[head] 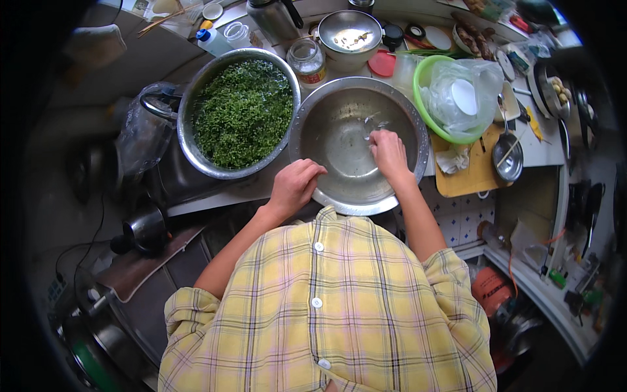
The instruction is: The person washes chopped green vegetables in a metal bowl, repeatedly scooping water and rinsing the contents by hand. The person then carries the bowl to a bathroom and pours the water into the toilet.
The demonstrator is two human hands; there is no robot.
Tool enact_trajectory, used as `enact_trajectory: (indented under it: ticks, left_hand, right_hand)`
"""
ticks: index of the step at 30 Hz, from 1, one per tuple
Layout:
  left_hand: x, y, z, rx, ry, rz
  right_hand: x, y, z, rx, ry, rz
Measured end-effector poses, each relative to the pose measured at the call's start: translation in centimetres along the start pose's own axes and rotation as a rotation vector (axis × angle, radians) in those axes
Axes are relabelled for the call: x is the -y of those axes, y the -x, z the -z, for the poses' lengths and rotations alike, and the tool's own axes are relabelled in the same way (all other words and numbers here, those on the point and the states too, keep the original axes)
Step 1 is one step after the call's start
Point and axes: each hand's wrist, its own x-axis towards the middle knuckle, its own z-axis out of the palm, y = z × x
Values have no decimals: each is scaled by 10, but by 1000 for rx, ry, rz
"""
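A wide stainless steel basin (345, 161) is in front of me, its bottom wet and dotted with a few dark specks. My right hand (390, 153) is over the right side of its interior, fingers curled, with bright splashes of water by the fingertips. Whether those fingers hold something small cannot be seen. At the near left rim is my left hand (296, 183), bent at the knuckles, its thumb reaching over the basin; its fingertips are hidden. Left of the basin, a second steel basin (182, 122) holds small green leafy vegetables (245, 115) in water.
A faucet (156, 109) stands at the left basin's edge. Behind are a glass jar (306, 61) and a metal bowl (349, 32). To the right are a green plastic basin (425, 115) with plastic bags, a wooden cutting board (453, 183) and a metal ladle (508, 157).
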Motion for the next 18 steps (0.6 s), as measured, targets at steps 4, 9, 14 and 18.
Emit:
enact_trajectory:
  ticks: [4,9,14,18]
  left_hand:
    - [-6,-3,-4,-45,-73,66]
    - [-8,-5,-7,-82,-54,134]
    - [-2,-5,-2,-63,64,128]
    - [6,-9,10,-25,202,65]
  right_hand:
    - [-9,-6,13,45,-103,71]
    - [-8,-4,46,141,-386,-4]
    - [-3,1,69,276,-1032,-369]
    - [15,17,76,224,-1288,-524]
